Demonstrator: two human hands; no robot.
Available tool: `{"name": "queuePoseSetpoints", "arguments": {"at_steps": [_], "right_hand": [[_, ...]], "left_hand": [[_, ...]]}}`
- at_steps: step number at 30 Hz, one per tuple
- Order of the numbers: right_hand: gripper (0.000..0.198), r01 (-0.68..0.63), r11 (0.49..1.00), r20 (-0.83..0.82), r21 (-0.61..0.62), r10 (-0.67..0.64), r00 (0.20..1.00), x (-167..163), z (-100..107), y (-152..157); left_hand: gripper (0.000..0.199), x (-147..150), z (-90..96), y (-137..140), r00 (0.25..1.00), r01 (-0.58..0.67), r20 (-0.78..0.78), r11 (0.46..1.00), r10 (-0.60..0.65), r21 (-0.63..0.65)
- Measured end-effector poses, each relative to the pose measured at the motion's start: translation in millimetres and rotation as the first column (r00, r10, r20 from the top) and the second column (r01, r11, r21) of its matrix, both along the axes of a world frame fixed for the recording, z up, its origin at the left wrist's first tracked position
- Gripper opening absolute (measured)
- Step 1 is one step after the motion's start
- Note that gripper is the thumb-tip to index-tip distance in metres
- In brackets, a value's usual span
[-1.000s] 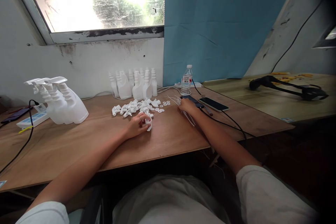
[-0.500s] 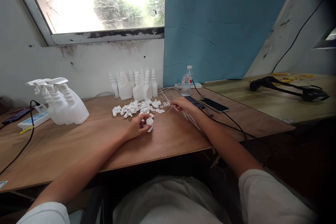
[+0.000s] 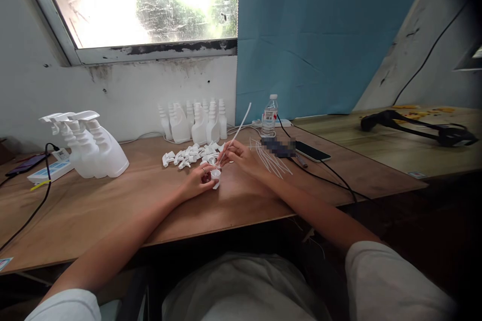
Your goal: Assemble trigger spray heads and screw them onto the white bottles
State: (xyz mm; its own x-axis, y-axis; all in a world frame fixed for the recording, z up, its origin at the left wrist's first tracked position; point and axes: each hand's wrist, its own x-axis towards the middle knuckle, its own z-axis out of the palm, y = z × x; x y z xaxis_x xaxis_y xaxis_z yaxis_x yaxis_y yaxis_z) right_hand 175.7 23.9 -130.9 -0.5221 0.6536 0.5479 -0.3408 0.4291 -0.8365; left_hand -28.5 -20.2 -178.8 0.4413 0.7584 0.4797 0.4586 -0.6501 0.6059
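My left hand [image 3: 199,179] rests low over the table, its fingers wrapped round a white spray nozzle [image 3: 216,175] whose round collar faces up. Pinched in my right hand [image 3: 239,157] is a thin white plastic tube [image 3: 243,121], slanting up and to the right. The tube's lower end is close to the collar; whether it is inside I cannot tell. Just behind my hands lies a heap of white trigger parts [image 3: 192,153]. More loose tubes [image 3: 269,158] are spread to the right of my right hand.
Several white bottles [image 3: 199,125] stand along the wall. Further left are bottles with spray heads [image 3: 94,148] beside a power strip [image 3: 50,173]. A water bottle [image 3: 269,115], a phone [image 3: 312,151] and black cables [image 3: 335,180] occupy the right side.
My right hand has come left from the loose tubes to my left hand, bringing one tube, now raised at a slant. My left hand still holds the spray nozzle in about the same place.
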Motion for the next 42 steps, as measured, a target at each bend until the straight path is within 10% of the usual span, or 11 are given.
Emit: {"name": "queuePoseSetpoints", "arguments": {"at_steps": [17,42], "right_hand": [[0.014,0.014,0.956,0.341,0.292,-0.118,0.933,2,-11,2],[0.021,0.068,0.841,0.357,0.537,-0.3,0.885,-14,-17,2]], "left_hand": [[0.035,0,-1.3,0,1.0,0.01,0.015,1.0,-0.01,-0.011],[0.036,1,-1.8,0,1.0,0.006,0.023,1.0,-0.005,-0.025]]}}
